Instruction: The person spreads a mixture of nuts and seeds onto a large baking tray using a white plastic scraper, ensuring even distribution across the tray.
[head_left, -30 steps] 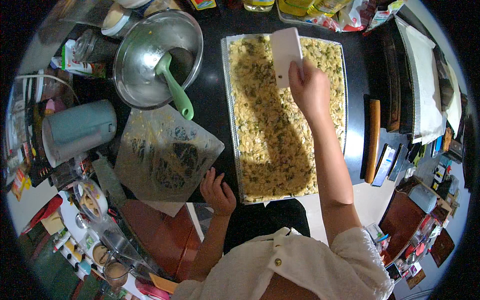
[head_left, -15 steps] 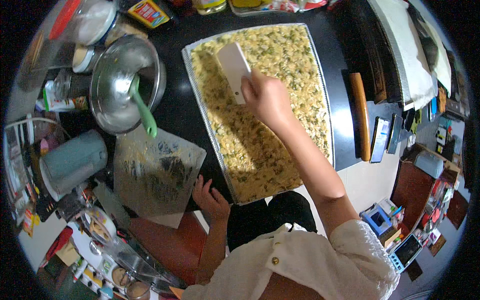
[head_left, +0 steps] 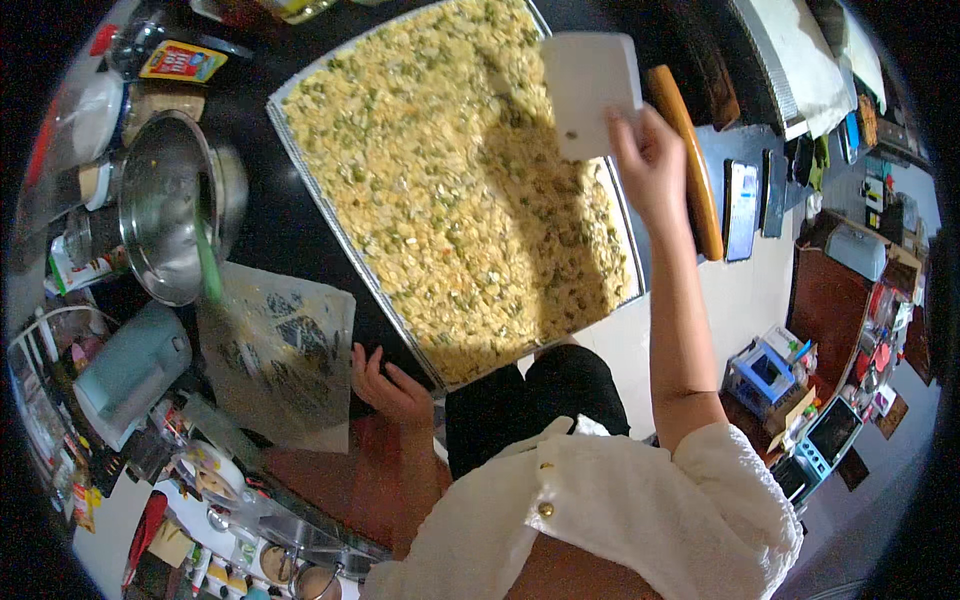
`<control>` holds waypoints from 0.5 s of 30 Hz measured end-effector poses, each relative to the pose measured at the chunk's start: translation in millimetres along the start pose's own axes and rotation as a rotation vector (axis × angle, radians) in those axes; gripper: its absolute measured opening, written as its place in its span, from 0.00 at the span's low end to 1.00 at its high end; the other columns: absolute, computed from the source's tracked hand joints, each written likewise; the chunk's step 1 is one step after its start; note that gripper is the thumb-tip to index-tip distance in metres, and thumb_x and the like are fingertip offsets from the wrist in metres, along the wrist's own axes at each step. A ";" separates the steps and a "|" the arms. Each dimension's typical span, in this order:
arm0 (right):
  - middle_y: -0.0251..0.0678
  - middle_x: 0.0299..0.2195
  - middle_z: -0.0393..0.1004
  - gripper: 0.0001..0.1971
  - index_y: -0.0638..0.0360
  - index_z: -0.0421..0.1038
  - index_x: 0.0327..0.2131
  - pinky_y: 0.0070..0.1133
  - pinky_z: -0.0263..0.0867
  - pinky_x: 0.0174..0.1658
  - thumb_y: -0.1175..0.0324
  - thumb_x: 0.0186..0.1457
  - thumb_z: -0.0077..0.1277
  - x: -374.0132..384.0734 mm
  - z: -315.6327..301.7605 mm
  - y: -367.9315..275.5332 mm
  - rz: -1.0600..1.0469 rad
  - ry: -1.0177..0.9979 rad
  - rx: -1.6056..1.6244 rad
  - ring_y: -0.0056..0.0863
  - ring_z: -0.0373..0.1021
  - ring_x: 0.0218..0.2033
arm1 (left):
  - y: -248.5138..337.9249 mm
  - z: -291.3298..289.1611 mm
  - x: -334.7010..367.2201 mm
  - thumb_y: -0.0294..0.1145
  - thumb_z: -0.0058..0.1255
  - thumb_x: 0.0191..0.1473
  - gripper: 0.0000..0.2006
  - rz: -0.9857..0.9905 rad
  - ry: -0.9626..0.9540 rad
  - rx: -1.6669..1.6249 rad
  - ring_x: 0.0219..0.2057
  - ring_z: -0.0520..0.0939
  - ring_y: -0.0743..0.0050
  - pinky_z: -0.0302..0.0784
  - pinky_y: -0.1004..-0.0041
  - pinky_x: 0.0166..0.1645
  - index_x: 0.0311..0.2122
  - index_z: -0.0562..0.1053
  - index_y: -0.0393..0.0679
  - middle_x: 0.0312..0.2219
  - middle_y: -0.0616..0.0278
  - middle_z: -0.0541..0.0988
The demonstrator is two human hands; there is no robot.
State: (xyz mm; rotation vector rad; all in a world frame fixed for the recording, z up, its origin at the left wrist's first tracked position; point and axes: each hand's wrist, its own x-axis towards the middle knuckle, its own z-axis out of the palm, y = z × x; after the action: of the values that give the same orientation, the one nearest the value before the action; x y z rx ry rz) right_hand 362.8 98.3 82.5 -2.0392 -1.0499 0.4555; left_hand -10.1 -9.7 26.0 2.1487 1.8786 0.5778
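Observation:
My right hand grips a white flat scraper by its lower right edge, fingers closed on it. The scraper hovers over the right edge of a large rectangular tray, casting a shadow there. A flat, even layer of pale yellow flaky mixture with green bits fills the tray. Near the tray's lower left corner, my left hand rests at the counter's front edge. Its fingers are spread and hold nothing. Left of that hand lies a translucent smeared sheet.
A steel bowl with a green-handled utensil stands at the left, near a dark bottle. Right of the tray lie a wooden rolling pin and two phones. A grey-blue cylindrical container is at the far left.
My right hand has carried the scraper from the tray's upper left part to its right edge. The view has turned, so the tray and bowl appear farther left. My left hand stays near the tray corner.

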 end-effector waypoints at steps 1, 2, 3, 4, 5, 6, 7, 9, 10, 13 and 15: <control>0.47 0.18 0.68 0.11 0.65 0.68 0.29 0.24 0.61 0.25 0.66 0.53 0.51 -4.5 -10.8 -3.9 0.117 -0.016 0.106 0.29 0.62 0.16 | -1.0 0.1 -1.0 0.27 0.34 0.59 0.12 0.014 0.018 -0.007 0.52 0.66 0.46 0.56 0.53 0.56 0.43 0.68 0.33 0.50 0.42 0.66; 0.43 0.18 0.69 0.10 0.66 0.68 0.29 0.23 0.61 0.25 0.66 0.54 0.51 -9.0 -14.2 5.2 0.053 -0.086 -0.043 0.24 0.62 0.18 | -0.5 0.8 -1.1 0.27 0.34 0.59 0.12 0.014 0.004 -0.007 0.52 0.66 0.46 0.56 0.53 0.56 0.43 0.68 0.33 0.50 0.42 0.66; 0.40 0.18 0.70 0.10 0.66 0.68 0.30 0.21 0.61 0.25 0.67 0.55 0.50 -13.5 -19.1 13.8 -0.011 -0.158 -0.191 0.19 0.62 0.19 | 0.5 0.6 -1.7 0.27 0.34 0.59 0.12 0.017 0.003 0.024 0.52 0.66 0.46 0.57 0.54 0.55 0.43 0.68 0.33 0.50 0.42 0.66; 0.40 0.18 0.70 0.10 0.66 0.68 0.30 0.21 0.61 0.25 0.67 0.55 0.50 -18.1 -24.4 21.0 0.002 -0.162 -0.197 0.19 0.62 0.19 | 1.5 0.7 -2.1 0.27 0.34 0.59 0.12 0.019 0.003 0.054 0.52 0.66 0.46 0.57 0.54 0.55 0.43 0.68 0.33 0.50 0.42 0.66; 0.39 0.18 0.70 0.10 0.66 0.68 0.30 0.21 0.62 0.26 0.67 0.55 0.50 -20.7 -28.1 23.1 0.028 -0.127 -0.154 0.17 0.62 0.20 | 1.9 1.3 -1.8 0.27 0.34 0.59 0.12 0.017 -0.007 0.056 0.52 0.66 0.46 0.57 0.54 0.55 0.43 0.68 0.33 0.50 0.42 0.66; 0.37 0.19 0.70 0.10 0.67 0.68 0.31 0.21 0.62 0.26 0.67 0.55 0.51 -23.4 -31.1 24.3 0.055 -0.091 -0.111 0.16 0.63 0.22 | 1.9 2.0 -1.4 0.27 0.34 0.59 0.12 0.028 0.019 0.056 0.51 0.67 0.46 0.58 0.54 0.55 0.43 0.68 0.33 0.50 0.42 0.67; 0.38 0.19 0.70 0.10 0.66 0.69 0.31 0.22 0.63 0.27 0.67 0.54 0.52 -25.3 -38.1 24.3 0.112 -0.047 0.068 0.16 0.63 0.22 | 1.6 2.9 -1.8 0.27 0.34 0.59 0.12 0.039 0.045 0.055 0.51 0.68 0.45 0.59 0.55 0.55 0.42 0.68 0.33 0.49 0.42 0.67; 0.44 0.18 0.69 0.10 0.65 0.68 0.30 0.25 0.63 0.26 0.66 0.53 0.53 -30.0 -46.4 15.3 0.094 -0.122 0.003 0.27 0.65 0.18 | -2.2 4.7 -2.5 0.27 0.34 0.59 0.12 0.037 0.052 0.056 0.50 0.68 0.45 0.59 0.55 0.55 0.42 0.68 0.33 0.49 0.42 0.68; 0.48 0.18 0.69 0.10 0.65 0.67 0.29 0.27 0.63 0.26 0.66 0.53 0.52 -32.7 -45.7 12.8 0.020 -0.217 -0.203 0.35 0.66 0.19 | -3.5 5.6 -3.2 0.27 0.34 0.59 0.12 0.034 0.067 0.057 0.50 0.68 0.45 0.59 0.55 0.54 0.42 0.68 0.33 0.48 0.42 0.68; 0.54 0.20 0.67 0.12 0.63 0.65 0.26 0.34 0.62 0.26 0.64 0.54 0.49 -42.0 -47.9 19.3 -0.053 -0.276 -0.285 0.53 0.65 0.25 | 4.8 4.9 0.4 0.27 0.33 0.59 0.12 0.034 0.058 0.046 0.50 0.69 0.44 0.59 0.54 0.54 0.42 0.68 0.33 0.48 0.41 0.68; 0.54 0.19 0.67 0.12 0.63 0.65 0.26 0.38 0.62 0.26 0.63 0.54 0.49 -48.3 -50.9 16.4 0.042 -0.178 -0.155 0.54 0.66 0.25 | 5.0 5.4 1.6 0.28 0.33 0.59 0.12 0.045 0.066 0.039 0.50 0.69 0.44 0.59 0.54 0.54 0.42 0.68 0.33 0.47 0.41 0.69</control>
State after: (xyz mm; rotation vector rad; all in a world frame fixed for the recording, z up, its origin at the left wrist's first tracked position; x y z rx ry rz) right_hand 373.8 29.3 100.1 -2.1915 -1.1823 0.6031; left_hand -3.1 -8.4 23.5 2.2284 1.8943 0.6343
